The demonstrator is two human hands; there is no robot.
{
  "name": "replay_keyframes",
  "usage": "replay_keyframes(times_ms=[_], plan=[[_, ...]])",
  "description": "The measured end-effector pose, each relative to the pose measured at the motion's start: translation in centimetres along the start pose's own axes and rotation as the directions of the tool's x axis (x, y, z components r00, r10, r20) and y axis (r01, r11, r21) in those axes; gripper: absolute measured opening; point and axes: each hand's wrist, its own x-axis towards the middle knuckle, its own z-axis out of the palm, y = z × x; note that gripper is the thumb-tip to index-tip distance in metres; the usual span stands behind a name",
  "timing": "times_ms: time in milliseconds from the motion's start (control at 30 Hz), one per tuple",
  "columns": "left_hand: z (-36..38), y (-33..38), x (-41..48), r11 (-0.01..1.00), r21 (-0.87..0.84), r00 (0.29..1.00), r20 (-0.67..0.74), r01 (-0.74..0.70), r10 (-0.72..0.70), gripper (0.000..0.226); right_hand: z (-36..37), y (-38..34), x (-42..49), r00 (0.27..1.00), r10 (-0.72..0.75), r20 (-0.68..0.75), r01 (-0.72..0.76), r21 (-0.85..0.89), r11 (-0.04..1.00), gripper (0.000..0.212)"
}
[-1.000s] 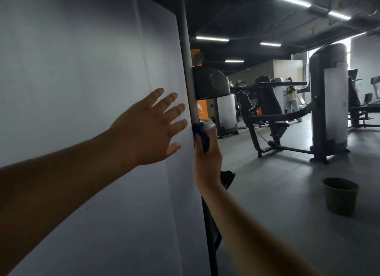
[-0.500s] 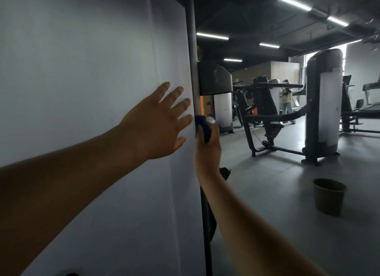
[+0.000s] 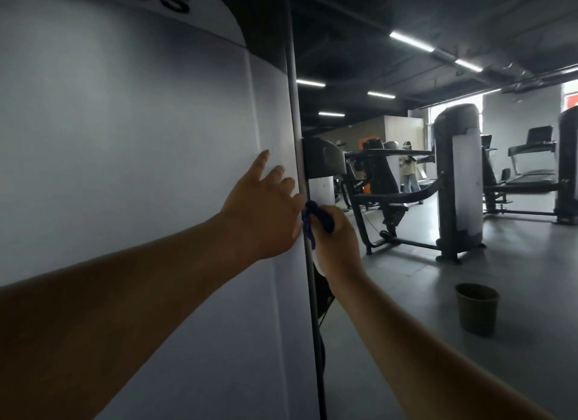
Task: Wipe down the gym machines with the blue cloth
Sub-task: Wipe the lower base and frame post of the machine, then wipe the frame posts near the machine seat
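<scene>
Right grip (image 3: 336,241) clenched round the blue cloth (image 3: 314,216), bunched against the grey upright (image 3: 296,132) edging the white machine panel (image 3: 140,169). Cloth's long axis near vertical, tail hanging down. Left grip (image 3: 262,213) released, flat on the panel just beside it. Bucket (image 3: 477,308) on the floor to the right, well apart.

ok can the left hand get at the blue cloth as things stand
Probably yes. The left hand rests on the white panel beside the blue cloth, which the right hand grips against the panel's grey edge. Nothing lies between them, though that hand covers much of it.
</scene>
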Motion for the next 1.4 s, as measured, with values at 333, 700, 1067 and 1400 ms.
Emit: replay_keyframes(times_ms=[333,700,1067,1400], plan=[[-8.8,-14.1,8.1,0.995,-0.079,0.997,-0.036,0.066,-0.069,0.061,2.7,-15.0,9.6,0.978,0.053,-0.203,-0.019,0.163,0.987,0.014],[-15.6,-26.1,16.0,0.974,-0.221,0.996,0.088,0.049,-0.03,0.064,1.7,-29.8,17.3,0.977,0.134,-0.167,-0.1,0.197,0.975,0.011],[-19.1,-36.0,21.6,0.984,-0.177,0.984,0.177,-0.001,0.033,0.064,2.1,-39.2,23.5,0.971,0.228,-0.07,-0.22,0.11,0.969,0.013],[-16.3,-32.9,27.5,0.995,-0.02,0.958,0.272,0.095,-0.086,0.072,3.0,-34.4,33.8,0.969,0.182,0.168,-0.224,0.282,0.933,0.025]])
